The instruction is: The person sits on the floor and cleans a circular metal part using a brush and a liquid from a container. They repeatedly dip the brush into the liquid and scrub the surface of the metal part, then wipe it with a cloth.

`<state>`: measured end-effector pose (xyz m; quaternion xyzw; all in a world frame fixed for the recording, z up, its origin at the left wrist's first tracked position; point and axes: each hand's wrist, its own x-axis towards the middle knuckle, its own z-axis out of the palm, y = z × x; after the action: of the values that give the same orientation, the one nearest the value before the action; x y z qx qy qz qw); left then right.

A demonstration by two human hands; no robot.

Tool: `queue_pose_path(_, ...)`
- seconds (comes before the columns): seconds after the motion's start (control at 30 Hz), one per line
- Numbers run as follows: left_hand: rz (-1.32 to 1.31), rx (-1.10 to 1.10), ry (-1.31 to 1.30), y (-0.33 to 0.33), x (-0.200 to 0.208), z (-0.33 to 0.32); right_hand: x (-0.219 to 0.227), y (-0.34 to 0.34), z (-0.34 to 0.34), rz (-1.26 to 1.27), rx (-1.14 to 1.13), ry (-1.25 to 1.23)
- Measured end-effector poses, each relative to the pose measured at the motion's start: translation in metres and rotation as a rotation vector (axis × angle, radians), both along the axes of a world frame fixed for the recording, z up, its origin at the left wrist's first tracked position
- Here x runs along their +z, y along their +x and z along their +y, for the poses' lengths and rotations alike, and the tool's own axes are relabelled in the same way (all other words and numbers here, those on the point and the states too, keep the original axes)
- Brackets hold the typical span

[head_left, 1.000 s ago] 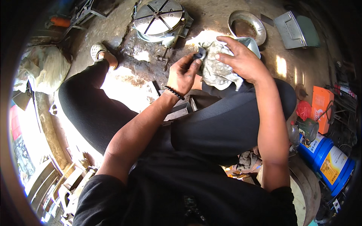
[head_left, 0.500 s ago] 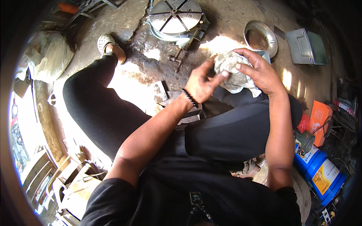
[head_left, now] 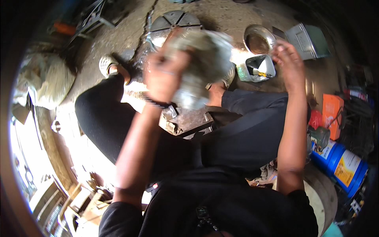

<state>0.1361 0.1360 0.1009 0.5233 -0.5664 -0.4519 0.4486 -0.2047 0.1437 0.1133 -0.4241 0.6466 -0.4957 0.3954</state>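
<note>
A dirty whitish rag, smeared by motion, hangs from my left hand, which is closed on it. Behind the rag lies a round slotted metal rotary table, partly covered by it. My right hand is raised at the right, its fingers loosely bent and apart, with nothing seen in them. Just left of that hand stands a cut-open square container with a yellow-handled brush inside. Beyond, a round metal pan rests on the floor.
A grey metal box sits at the far right. An orange case and a blue bucket are to my right. Whitish plastic sacks lie at the left. Metal pieces rest between my legs.
My left hand has swung the rag up and to the left. My right hand has let go of it and moved right. The square container now shows.
</note>
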Motion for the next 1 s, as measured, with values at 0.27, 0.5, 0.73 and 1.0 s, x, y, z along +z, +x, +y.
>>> queue_pose_path(0.27, -0.205, 0.128, -0.404, 0.187, 0.056, -0.108, 0.095, -0.122, 0.103, -0.097, -0.330, -0.617)
queue_pose_path(0.5, -0.328, 0.059, -0.187, 0.140, 0.024, -0.100, 0.019, -0.126, 0.222, -0.107, -0.934, -0.313)
queue_pose_path(0.73, -0.508, -0.316, 0.182, 0.075, 0.034, -0.071, -0.093, -0.092, 0.153, 0.504, -0.341, 0.226)
queue_pose_path(1.0, -0.904, -0.669, 0.008, 0.062, 0.009, -0.060, -0.157, -0.083, 0.059, 1.157, 0.039, 0.732)
